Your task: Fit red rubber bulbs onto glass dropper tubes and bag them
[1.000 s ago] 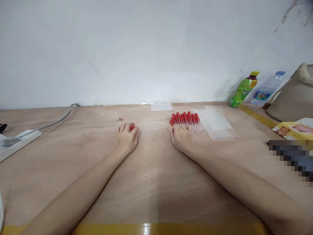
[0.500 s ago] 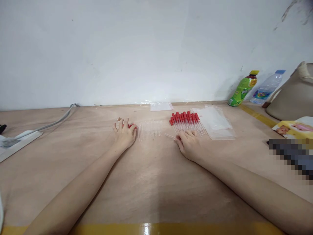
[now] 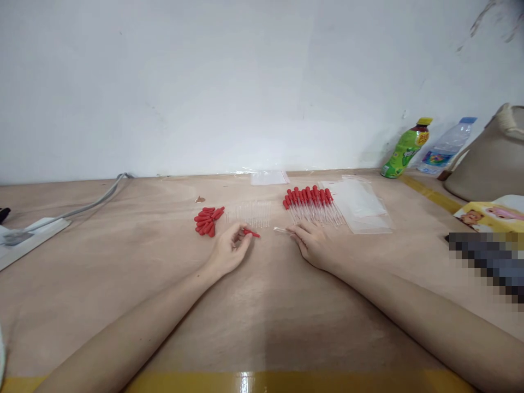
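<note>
Between thumb and fingers, my left hand (image 3: 232, 249) pinches a red rubber dropper bulb (image 3: 251, 233), which points right. Facing it, my right hand (image 3: 313, 243) is closed on a thin clear dropper tube (image 3: 281, 230) whose end sticks out to the left. A pile of loose red bulbs (image 3: 208, 220) lies left of my left hand. Beyond the hands, clear tubes (image 3: 257, 213) rest side by side in a row. Droppers with red bulbs fitted (image 3: 313, 202) lie grouped just past my right hand, their bulbs toward the wall.
Clear plastic bags (image 3: 364, 204) lie right of the droppers, and a small white bag (image 3: 269, 178) lies by the wall. A green bottle (image 3: 405, 148), a water bottle (image 3: 448, 146) and a beige bag (image 3: 487, 155) stand at back right. A grey cable (image 3: 100, 199) runs at left.
My left hand has come away from the pile of red bulbs and moved right, now with one bulb in its fingers. My right hand has stayed nearly still with the tube.
</note>
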Available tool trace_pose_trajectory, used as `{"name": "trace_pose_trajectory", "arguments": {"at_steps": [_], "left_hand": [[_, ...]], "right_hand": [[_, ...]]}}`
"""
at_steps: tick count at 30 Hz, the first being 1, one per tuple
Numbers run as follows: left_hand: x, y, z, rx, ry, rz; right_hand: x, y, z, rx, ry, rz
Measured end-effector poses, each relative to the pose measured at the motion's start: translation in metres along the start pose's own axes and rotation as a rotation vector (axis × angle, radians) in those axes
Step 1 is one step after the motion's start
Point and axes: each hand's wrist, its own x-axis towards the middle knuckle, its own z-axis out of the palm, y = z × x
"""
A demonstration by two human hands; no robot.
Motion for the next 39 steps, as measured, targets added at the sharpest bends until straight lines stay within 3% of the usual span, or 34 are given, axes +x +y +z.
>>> {"name": "trace_pose_trajectory", "arguments": {"at_steps": [3,11,19,28,39], "left_hand": [[-0.003,0.002,0.008,-0.087,-0.140,-0.053],[-0.003,-0.004,0.011,-0.197,-0.173,-0.225],[-0.001,0.001,0.008,-0.026,-0.193,-0.107],[-0.002,0.000,0.007,-0.026,-0.222,-0.124],[-0.004,-0.003,0.011,-0.146,-0.264,-0.194]], "right_hand": [[0.002,-0.002,-0.002,-0.023,0.005,-0.013],[0.004,-0.011,0.006,0.283,-0.009,-0.009],[0.009,-0.019,-0.014,0.216,-0.007,-0.009],[0.007,-0.016,-0.005,0.269,0.032,-0.011],[0.006,-0.014,-0.002,0.290,-0.018,-0.079]]}}
